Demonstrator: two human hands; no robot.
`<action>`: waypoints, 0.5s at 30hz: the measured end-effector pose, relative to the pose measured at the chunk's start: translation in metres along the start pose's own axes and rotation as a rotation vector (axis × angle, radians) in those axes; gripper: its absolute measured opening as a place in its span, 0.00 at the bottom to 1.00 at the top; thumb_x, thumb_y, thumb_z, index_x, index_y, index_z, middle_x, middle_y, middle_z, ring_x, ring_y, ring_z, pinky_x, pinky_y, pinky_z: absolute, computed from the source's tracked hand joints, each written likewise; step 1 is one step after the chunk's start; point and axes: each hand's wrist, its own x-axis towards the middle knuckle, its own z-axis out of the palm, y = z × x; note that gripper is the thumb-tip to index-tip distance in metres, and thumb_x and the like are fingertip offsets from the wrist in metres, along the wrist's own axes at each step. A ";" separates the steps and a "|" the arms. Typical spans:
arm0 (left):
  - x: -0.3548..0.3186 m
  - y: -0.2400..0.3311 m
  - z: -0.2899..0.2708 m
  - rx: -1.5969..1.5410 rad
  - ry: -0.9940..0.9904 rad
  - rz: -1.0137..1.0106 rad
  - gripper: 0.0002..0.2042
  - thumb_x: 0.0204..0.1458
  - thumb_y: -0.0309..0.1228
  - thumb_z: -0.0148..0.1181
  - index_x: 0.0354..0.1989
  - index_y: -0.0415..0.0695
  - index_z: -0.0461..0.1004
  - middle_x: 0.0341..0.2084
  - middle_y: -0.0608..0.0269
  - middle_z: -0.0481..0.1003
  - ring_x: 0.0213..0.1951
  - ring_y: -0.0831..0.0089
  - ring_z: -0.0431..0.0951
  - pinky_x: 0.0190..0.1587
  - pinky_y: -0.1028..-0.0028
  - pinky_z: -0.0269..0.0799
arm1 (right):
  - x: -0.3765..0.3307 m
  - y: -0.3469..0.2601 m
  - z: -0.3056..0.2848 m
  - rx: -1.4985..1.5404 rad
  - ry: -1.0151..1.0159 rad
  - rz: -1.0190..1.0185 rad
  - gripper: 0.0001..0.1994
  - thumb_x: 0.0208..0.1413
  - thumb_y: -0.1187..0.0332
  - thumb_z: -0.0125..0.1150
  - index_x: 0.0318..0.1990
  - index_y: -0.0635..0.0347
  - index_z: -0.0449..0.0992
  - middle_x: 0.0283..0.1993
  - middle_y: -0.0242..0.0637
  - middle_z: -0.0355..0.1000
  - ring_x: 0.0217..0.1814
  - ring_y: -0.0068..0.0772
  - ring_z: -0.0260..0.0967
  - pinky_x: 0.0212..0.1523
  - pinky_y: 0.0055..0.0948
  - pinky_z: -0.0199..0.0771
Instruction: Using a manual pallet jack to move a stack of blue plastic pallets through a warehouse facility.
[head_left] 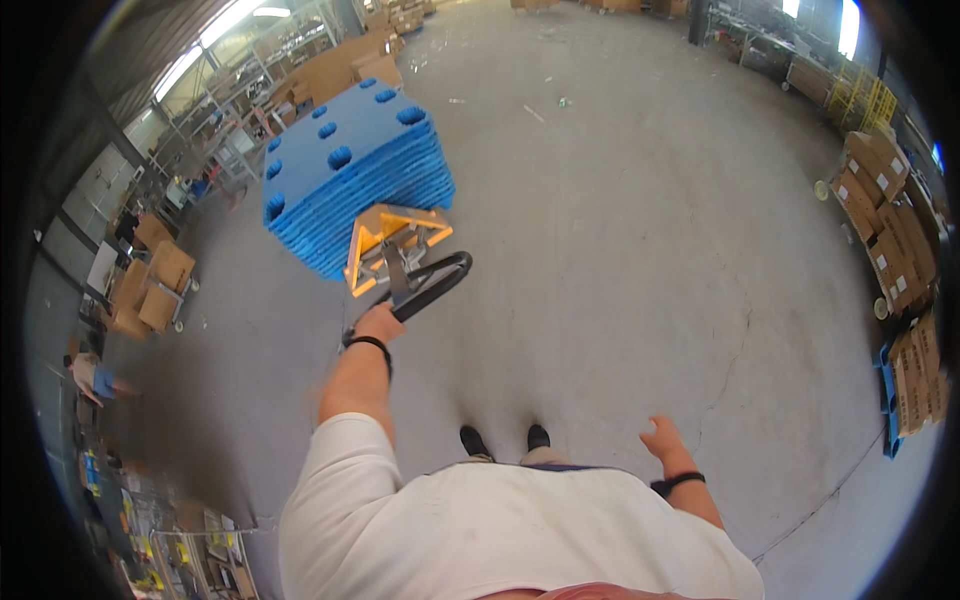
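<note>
The black loop handle (432,292) of a yellow pallet jack (368,235) is gripped near its left end by the left hand (380,322), the fingers being wrapped around the bar. The jack's yellow frame is seen just beyond this grip, and past it, ahead and slightly to the left, a stack of blue plastic pallets (360,180) is placed close against the frame; the forks are hidden from view. Nothing is held by the right hand (668,440), which is carried well to the right of the grip and nearer the body, its fingers loosely parted. Cartons (165,285) are piled to the left of the grip, and stacked boxes (885,240) are seen far to its right. Behind and left of it, another person (92,377) is shown, small and blurred.
</note>
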 end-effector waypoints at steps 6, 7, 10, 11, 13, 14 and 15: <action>-0.026 0.006 0.001 0.002 -0.042 -0.031 0.24 0.47 0.37 0.61 0.56 0.49 0.73 0.54 0.56 0.77 0.57 0.58 0.76 0.58 0.59 0.72 | -0.137 0.069 -0.025 -0.021 0.014 0.218 0.27 0.46 0.57 0.68 0.54 0.61 0.76 0.57 0.49 0.73 0.62 0.49 0.69 0.63 0.41 0.69; -0.032 -0.003 0.001 -0.005 -0.030 -0.031 0.24 0.47 0.37 0.61 0.56 0.49 0.73 0.54 0.56 0.77 0.57 0.58 0.76 0.58 0.59 0.72 | -0.150 0.069 -0.023 -0.008 0.023 0.297 0.27 0.46 0.57 0.68 0.53 0.61 0.77 0.55 0.49 0.74 0.60 0.49 0.70 0.62 0.41 0.70; -0.069 -0.032 0.030 -0.008 0.040 -0.005 0.24 0.47 0.37 0.62 0.56 0.49 0.73 0.53 0.57 0.77 0.57 0.59 0.76 0.58 0.59 0.72 | -0.193 0.078 -0.002 -0.009 0.053 0.365 0.26 0.45 0.58 0.68 0.53 0.61 0.77 0.52 0.49 0.76 0.57 0.50 0.72 0.59 0.41 0.72; -0.086 -0.046 0.043 0.010 0.033 0.000 0.25 0.47 0.37 0.62 0.56 0.49 0.73 0.54 0.57 0.77 0.57 0.59 0.76 0.58 0.59 0.72 | -0.202 0.081 0.009 -0.017 0.052 0.363 0.26 0.45 0.58 0.68 0.53 0.61 0.77 0.52 0.49 0.76 0.57 0.50 0.72 0.59 0.41 0.72; -0.114 -0.060 0.076 0.017 0.020 0.027 0.25 0.47 0.37 0.62 0.57 0.49 0.73 0.54 0.57 0.77 0.57 0.59 0.76 0.58 0.60 0.72 | -0.214 0.104 0.042 -0.015 0.051 0.197 0.26 0.44 0.58 0.68 0.52 0.61 0.77 0.49 0.49 0.77 0.55 0.50 0.73 0.57 0.42 0.73; -0.125 -0.069 0.093 -0.007 0.021 0.047 0.25 0.47 0.36 0.62 0.56 0.49 0.73 0.54 0.57 0.77 0.57 0.59 0.76 0.58 0.60 0.72 | -0.212 0.110 0.056 -0.049 0.072 0.089 0.26 0.44 0.58 0.69 0.51 0.62 0.77 0.49 0.50 0.77 0.54 0.50 0.74 0.56 0.42 0.73; -0.141 -0.080 0.107 -0.028 0.021 0.059 0.24 0.47 0.36 0.62 0.56 0.49 0.73 0.54 0.57 0.77 0.57 0.59 0.76 0.58 0.60 0.72 | -0.209 0.102 0.062 -0.083 0.086 -0.023 0.27 0.44 0.58 0.70 0.51 0.63 0.78 0.48 0.51 0.77 0.53 0.51 0.74 0.55 0.42 0.74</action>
